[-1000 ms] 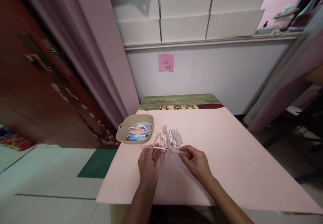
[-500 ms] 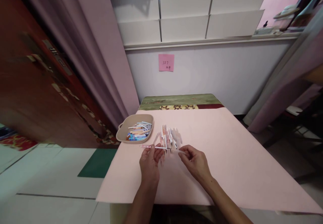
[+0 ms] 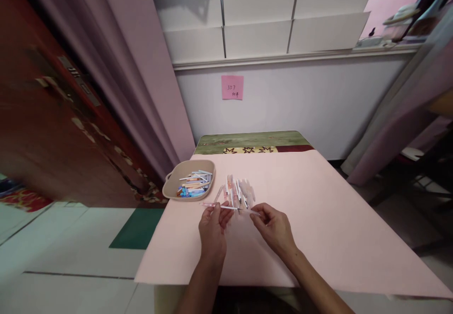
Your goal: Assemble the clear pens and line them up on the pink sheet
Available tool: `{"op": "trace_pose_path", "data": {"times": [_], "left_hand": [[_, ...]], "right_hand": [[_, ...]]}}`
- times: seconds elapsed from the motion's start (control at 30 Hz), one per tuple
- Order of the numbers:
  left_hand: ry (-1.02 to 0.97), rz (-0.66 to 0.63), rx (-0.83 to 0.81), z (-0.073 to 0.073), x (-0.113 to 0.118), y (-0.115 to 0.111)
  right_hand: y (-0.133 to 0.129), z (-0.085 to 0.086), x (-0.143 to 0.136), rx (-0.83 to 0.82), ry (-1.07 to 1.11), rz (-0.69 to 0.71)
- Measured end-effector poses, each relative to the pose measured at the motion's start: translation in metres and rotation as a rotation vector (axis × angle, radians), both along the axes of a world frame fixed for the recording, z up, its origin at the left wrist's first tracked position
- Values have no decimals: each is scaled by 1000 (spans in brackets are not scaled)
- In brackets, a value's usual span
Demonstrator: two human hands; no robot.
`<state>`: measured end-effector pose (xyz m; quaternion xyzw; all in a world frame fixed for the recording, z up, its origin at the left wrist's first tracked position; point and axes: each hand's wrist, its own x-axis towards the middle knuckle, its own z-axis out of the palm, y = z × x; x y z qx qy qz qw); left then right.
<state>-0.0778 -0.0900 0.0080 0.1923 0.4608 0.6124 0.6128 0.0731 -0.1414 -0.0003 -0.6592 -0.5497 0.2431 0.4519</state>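
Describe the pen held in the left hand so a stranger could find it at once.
Start at the pink table cover and go to its near left part, in front of the beige tray of coloured pens. Just ahead of the loose pen pile, the left hand pinches one thin pen. Unlike the pile's pens, it lies crosswise, left to right, lifted off the cover.

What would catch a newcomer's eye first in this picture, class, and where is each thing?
At the centre, the left hand and right hand hold a thin pen and a clear cap end to end above the pink table cover. Just behind lies a heap of pens, with a beige tray of coloured pieces to its left. A pink sticky note marks the wall.
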Motion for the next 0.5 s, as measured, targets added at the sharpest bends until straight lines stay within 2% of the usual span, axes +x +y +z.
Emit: {"op": "trace_pose_path", "data": {"times": [0.23, 0.5], "left_hand": [[10, -47, -7, -3, 5, -4], [-14, -81, -20, -3, 5, -6]], "right_hand": [[1, 0, -2, 4, 9, 13], [0, -2, -3, 98, 84, 50]]}}
